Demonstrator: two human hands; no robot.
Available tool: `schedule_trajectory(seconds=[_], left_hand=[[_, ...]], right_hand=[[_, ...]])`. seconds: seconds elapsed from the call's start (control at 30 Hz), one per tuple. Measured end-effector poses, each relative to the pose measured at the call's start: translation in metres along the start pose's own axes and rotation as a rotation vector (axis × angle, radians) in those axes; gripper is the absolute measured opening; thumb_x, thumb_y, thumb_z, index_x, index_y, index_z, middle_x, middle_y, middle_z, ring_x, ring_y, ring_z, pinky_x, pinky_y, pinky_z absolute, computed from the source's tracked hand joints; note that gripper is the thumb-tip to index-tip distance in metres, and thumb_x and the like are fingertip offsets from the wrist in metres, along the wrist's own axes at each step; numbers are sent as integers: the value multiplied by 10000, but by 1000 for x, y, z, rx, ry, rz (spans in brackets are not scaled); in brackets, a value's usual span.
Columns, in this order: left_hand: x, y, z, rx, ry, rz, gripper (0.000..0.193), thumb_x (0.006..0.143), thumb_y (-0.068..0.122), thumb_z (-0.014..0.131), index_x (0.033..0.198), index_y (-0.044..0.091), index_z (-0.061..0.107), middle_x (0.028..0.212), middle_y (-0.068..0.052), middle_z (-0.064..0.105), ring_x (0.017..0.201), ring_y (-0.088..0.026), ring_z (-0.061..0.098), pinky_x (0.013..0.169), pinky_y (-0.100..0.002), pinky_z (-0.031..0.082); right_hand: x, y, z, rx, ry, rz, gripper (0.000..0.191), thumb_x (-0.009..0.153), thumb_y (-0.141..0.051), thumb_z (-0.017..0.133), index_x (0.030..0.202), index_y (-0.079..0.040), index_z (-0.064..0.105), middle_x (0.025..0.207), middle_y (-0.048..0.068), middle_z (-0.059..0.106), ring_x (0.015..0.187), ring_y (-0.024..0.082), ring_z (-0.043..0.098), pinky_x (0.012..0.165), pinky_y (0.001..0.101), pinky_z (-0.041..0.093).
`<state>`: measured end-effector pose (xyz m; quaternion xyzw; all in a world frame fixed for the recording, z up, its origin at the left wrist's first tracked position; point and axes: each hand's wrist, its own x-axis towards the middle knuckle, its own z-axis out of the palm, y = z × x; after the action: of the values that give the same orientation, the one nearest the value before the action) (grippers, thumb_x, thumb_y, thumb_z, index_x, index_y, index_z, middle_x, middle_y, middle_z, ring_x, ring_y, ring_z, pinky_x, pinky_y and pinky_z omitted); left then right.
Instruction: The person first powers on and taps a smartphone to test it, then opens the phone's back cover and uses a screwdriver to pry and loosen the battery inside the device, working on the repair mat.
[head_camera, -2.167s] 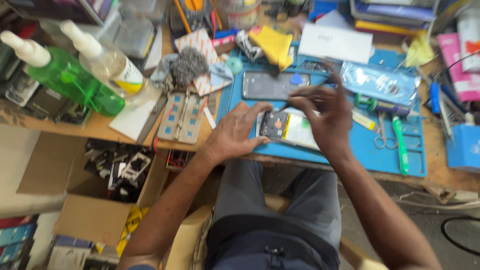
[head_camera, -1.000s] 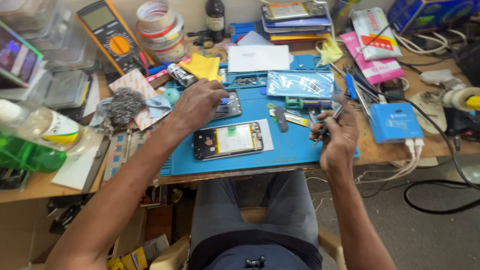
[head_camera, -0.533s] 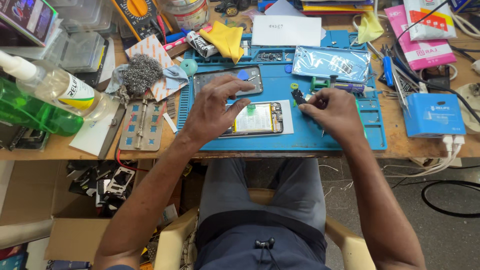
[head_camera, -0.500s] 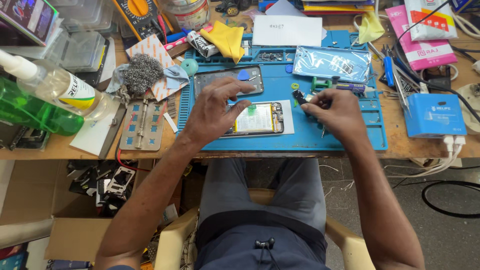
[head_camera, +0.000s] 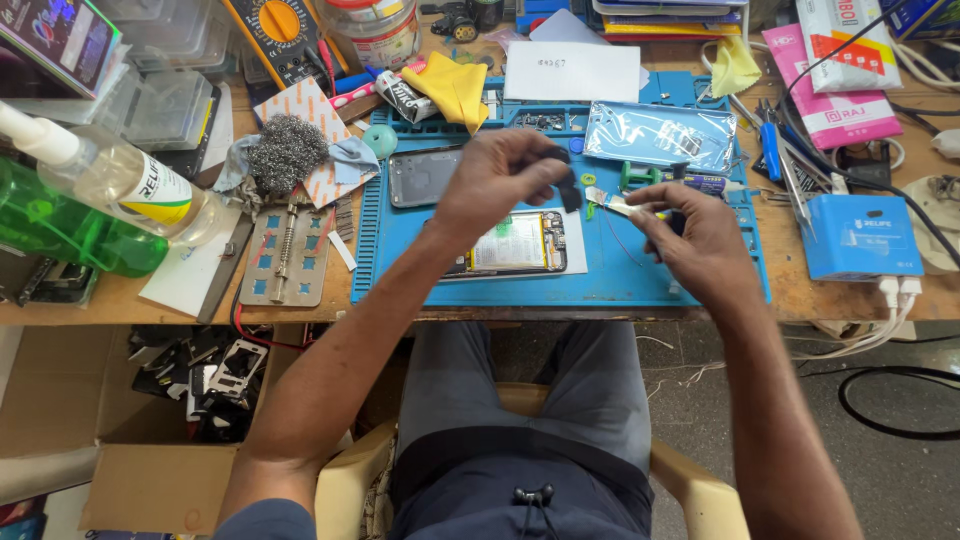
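Note:
An opened phone (head_camera: 515, 242) lies on a blue work mat (head_camera: 610, 278) at the desk's front edge, its insides and pale battery showing. My left hand (head_camera: 495, 180) hovers just above its top end, pinching a small black part (head_camera: 568, 190) between thumb and fingers. My right hand (head_camera: 690, 235) is to the right, over the mat, gripping metal tweezers (head_camera: 612, 202) whose tips point left toward the black part. A second phone panel (head_camera: 425, 177) lies flat on the mat behind my left hand.
Left of the mat sit a metal stencil jig (head_camera: 284, 255), a steel-wool ball (head_camera: 286, 152), a clear bottle (head_camera: 120, 176) and a green bottle (head_camera: 70, 232). A clear plastic bag (head_camera: 660, 135), a blue box (head_camera: 860, 236) with white cables and a yellow cloth (head_camera: 455, 88) surround it.
My left hand has lifted off the opened phone with the small black part in its fingers. The right hand has drawn slightly right, still on the tweezers.

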<state>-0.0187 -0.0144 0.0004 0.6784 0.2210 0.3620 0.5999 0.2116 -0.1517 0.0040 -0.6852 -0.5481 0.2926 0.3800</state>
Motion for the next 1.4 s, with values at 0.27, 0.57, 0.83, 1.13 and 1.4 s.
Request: schedule_trajectory(seconds=[0.27, 0.57, 0.83, 1.13, 1.4], left_hand=[[-7, -1, -13, -27, 36, -112, 187, 1015, 168, 666, 1088, 12, 739, 862, -10, 738, 728, -53, 701, 663, -227, 618], [3, 15, 18, 343, 19, 104, 215, 982, 174, 749, 1103, -4, 753, 885, -102, 786, 788, -133, 749, 666, -277, 614], [-60, 20, -12, 992, -77, 206, 693, 726, 361, 889, 1276, 34, 621, 1247, -160, 663, 1200, -361, 599, 994, -499, 482], [-70, 0, -12, 1012, -73, 114, 763, 703, 344, 880, 1346, 56, 587, 1317, -137, 636, 1254, -332, 573, 1039, -492, 456], [-69, -1, -13, 1005, -78, 130, 751, 706, 327, 878, 1332, 45, 575, 1312, -146, 634, 1255, -342, 570, 1037, -503, 453]], right_hand=[[-5, -13, -1, -602, 205, -330, 251, 940, -116, 756, 1189, -102, 728, 1075, 171, 705, 956, 350, 684, 776, 465, 527], [19, -25, 21, 457, -87, -188, 435, 919, -33, 739, 1342, -33, 636, 1009, 79, 769, 853, 88, 725, 758, 246, 594], [38, 3, 35, 385, -144, -29, 362, 921, -21, 771, 1279, -3, 726, 898, 56, 753, 765, 75, 630, 674, 214, 509], [50, 8, 55, 382, -279, 37, 334, 881, -37, 774, 1211, -12, 727, 902, 40, 764, 765, 67, 685, 687, 223, 569], [48, 5, 60, 299, -277, 32, 330, 881, -48, 782, 1208, -29, 738, 894, 36, 766, 777, 61, 685, 695, 214, 567]])
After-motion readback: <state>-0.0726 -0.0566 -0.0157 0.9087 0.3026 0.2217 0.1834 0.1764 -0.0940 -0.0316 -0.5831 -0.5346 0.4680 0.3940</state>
